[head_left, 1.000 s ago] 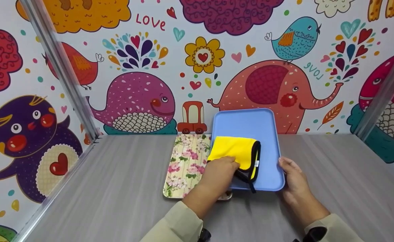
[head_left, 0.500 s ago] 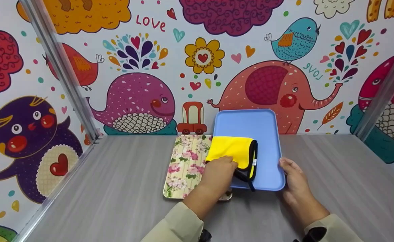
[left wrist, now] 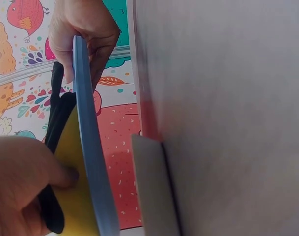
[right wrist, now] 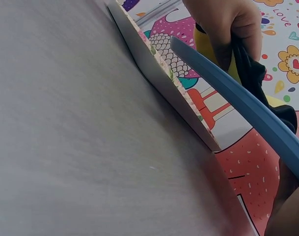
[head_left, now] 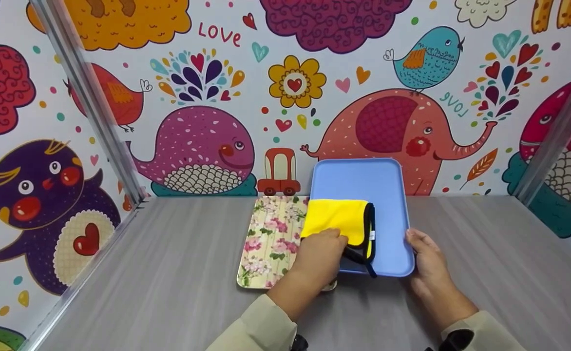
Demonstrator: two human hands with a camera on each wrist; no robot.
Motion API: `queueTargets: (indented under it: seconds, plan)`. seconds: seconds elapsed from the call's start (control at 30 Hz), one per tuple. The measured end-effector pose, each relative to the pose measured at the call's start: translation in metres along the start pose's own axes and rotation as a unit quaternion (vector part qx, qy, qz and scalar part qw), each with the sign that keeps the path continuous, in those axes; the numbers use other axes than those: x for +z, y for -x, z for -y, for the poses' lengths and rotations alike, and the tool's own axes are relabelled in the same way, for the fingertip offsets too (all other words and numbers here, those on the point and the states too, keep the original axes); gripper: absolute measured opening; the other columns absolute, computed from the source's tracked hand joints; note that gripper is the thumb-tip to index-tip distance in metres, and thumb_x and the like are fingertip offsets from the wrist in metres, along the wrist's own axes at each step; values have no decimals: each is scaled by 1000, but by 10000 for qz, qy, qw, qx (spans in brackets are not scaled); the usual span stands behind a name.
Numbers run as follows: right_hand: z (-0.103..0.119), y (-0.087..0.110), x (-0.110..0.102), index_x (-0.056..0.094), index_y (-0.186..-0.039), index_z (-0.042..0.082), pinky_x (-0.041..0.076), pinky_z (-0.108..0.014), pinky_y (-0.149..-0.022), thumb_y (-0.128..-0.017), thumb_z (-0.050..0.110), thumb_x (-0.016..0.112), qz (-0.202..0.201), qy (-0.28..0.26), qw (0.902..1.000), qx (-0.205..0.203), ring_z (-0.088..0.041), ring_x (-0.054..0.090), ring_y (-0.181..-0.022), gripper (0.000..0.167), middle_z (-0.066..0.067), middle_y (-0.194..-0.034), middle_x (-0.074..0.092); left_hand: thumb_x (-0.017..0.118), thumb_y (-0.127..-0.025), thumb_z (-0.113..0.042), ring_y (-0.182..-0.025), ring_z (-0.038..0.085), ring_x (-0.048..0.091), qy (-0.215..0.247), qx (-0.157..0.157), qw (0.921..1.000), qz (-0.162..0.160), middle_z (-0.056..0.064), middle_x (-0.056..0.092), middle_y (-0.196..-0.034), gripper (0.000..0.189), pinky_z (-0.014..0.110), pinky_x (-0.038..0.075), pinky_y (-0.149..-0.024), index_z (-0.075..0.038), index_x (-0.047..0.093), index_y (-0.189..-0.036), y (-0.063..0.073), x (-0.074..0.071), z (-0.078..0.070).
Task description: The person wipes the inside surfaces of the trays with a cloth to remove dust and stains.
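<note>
My left hand [head_left: 317,258] holds a folded yellow cloth [head_left: 336,217] with black edging against the face of a blue tray [head_left: 358,178]. Seen from the left wrist, the thumb lies on the yellow fabric [left wrist: 73,201] and black trim hangs beside it. My right hand [head_left: 429,265] grips the blue tray by its near right edge, thumb on the rim and fingers behind. Both wrist views show the tray raised off the table. On the left, a floral tray [head_left: 268,243] lies on the table, its right part hidden by the cloth, blue tray and left hand.
A grey table [head_left: 168,273] spreads out beneath both trays. Walls printed with cartoon animals [head_left: 202,141] rise at the back and sides, with metal strips [head_left: 93,107] at the corners.
The cloth and left hand shifted slightly left, then slightly back to the right across the blue tray. The black strap swung right. The blue tray has edged a little to the right.
</note>
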State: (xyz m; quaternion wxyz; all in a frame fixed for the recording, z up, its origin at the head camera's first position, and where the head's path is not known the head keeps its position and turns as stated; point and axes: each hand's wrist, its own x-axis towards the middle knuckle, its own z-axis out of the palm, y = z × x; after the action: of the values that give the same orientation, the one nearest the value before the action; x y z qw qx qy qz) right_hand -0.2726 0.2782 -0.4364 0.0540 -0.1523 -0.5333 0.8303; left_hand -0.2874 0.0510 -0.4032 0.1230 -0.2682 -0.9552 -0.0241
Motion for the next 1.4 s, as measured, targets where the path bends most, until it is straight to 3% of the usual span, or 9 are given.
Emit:
queueTargets:
  seconds: [0.6, 1.4]
  plan:
    - [-2, 1, 2, 72, -79, 33, 48, -23, -86, -108, 26, 56, -21, -19, 9999, -139, -2, 62, -89, 34, 17, -87, 68, 80, -91, -29, -97, 12, 71, -323, 344, 9988, -150, -3, 75, -110, 33, 25, 59, -95, -21, 72, -122, 3, 0, -7]
    - [2, 3, 3, 73, -89, 29, 58, -22, -87, -107, 31, 58, 65, -239, 9994, 258, -7, 69, -87, 23, 11, -91, 73, 70, -100, -21, -105, 10, 71, -140, 799, 9959, -407, -6, 76, -119, 27, 24, 57, -100, -23, 75, -126, 5, 1, -13]
